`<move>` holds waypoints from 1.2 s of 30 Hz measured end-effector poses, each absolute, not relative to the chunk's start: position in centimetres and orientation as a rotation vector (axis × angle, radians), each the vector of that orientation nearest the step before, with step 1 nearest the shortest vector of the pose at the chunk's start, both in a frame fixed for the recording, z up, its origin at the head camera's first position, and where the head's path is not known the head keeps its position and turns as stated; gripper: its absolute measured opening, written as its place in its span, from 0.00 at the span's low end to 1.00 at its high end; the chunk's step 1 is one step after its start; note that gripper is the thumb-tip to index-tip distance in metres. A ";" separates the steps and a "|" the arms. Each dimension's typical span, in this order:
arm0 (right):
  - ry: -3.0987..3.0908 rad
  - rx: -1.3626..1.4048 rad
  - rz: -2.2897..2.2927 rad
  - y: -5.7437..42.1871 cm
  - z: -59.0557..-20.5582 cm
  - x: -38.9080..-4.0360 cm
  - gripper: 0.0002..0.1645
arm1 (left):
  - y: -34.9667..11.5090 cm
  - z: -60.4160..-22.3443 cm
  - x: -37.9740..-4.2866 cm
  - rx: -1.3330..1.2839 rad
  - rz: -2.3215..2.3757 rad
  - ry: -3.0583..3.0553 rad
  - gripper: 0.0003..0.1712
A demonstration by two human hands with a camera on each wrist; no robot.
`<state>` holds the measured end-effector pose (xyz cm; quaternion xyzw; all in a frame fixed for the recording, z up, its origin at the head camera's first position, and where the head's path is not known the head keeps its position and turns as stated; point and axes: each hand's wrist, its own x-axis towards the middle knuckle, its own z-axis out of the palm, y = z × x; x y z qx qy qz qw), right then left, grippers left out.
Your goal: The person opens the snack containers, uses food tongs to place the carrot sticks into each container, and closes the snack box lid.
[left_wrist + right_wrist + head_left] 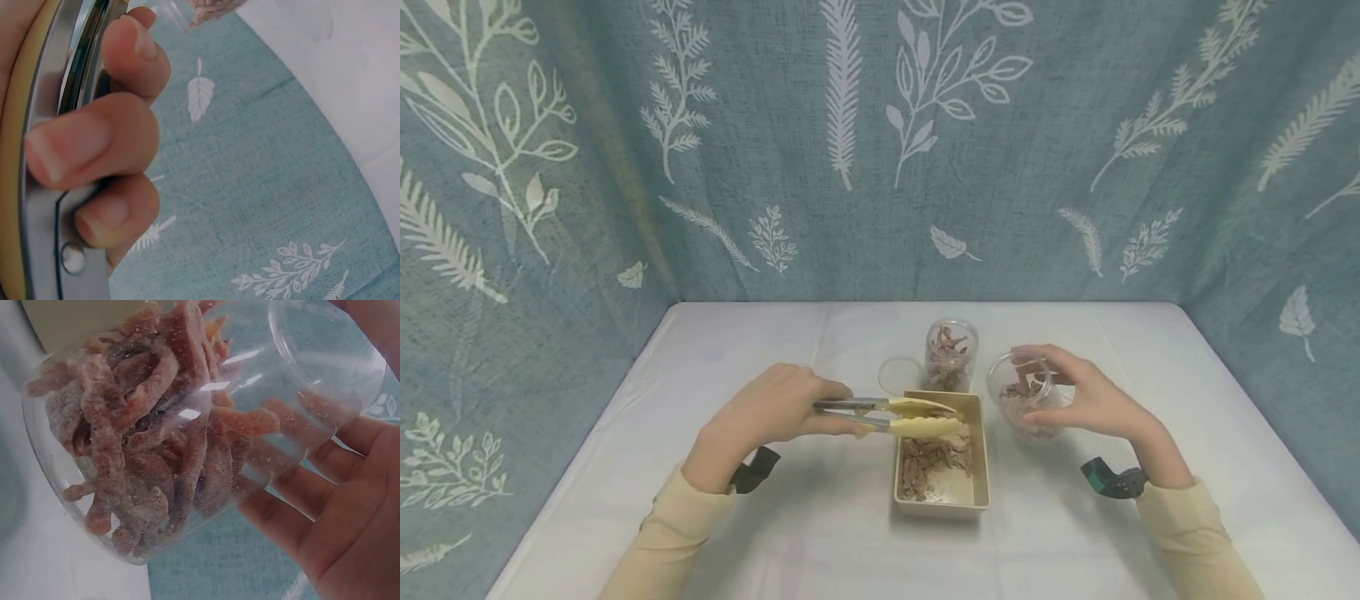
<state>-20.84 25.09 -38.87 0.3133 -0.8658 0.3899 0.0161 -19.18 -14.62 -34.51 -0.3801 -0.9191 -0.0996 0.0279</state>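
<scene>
My left hand (778, 406) grips the steel handles of tongs (917, 427) with pale yellow tips. Those tips are over a beige rectangular box (942, 510), its floor partly covered with brown dried strips (925, 467). In the left wrist view, curled fingers (100, 140) lie round the metal handle. My right hand (1093, 400) holds a clear jar (1017, 410) just right of the box, thumb and fingers on opposite sides. The right wrist view shows brown, powdery dried strips (150, 425) through the jar's wall; it is tilted there.
Behind the box stands a second clear jar (951, 354) with similar brown strips. A clear round lid (897, 375) lies on the white table (820, 517) to that jar's left. Blue-grey curtains (880, 233) with white leaf patterns enclose the back and sides.
</scene>
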 end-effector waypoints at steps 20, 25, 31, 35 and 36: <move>-2.750 1.085 1.051 23.1 -38.8 -19.8 0.46 | -15.7 -33.9 -18.8 -1.111 -0.521 -2.721 0.18; -2.742 1.123 0.934 22.4 -38.4 -19.2 0.48 | -15.0 -33.8 -18.8 -1.134 -0.547 -2.704 0.19; -2.749 1.125 0.819 21.7 -37.7 -18.4 0.49 | -14.0 -34.0 -19.1 -1.174 -0.561 -2.697 0.21; -2.747 1.126 0.763 21.3 -37.5 -18.1 0.50 | -13.2 -34.2 -19.3 -1.203 -0.564 -2.696 0.20; -2.744 1.129 0.758 21.3 -37.4 -18.0 0.50 | -13.0 -34.3 -19.3 -1.211 -0.560 -2.695 0.20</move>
